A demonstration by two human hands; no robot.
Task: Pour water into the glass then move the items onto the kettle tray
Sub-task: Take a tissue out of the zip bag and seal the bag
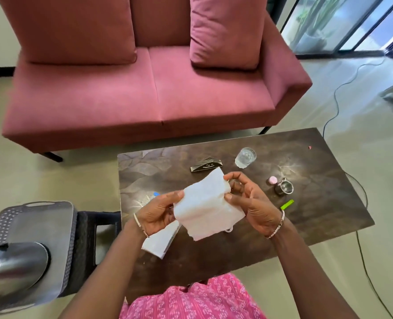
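Note:
Both hands hold a white paper tissue above the dark table. My left hand pinches its left edge and my right hand pinches its right edge. A clear glass with water stands at the far side of the table. A steel kettle sits on a grey perforated tray at the lower left, off the table. A small steel cup, a pink cap, a green stick and a black napkin holder rest on the table.
A second white tissue lies on the table under my left wrist. A pink sofa stands beyond the table. A black stool carries the tray. Cables run over the floor at the right.

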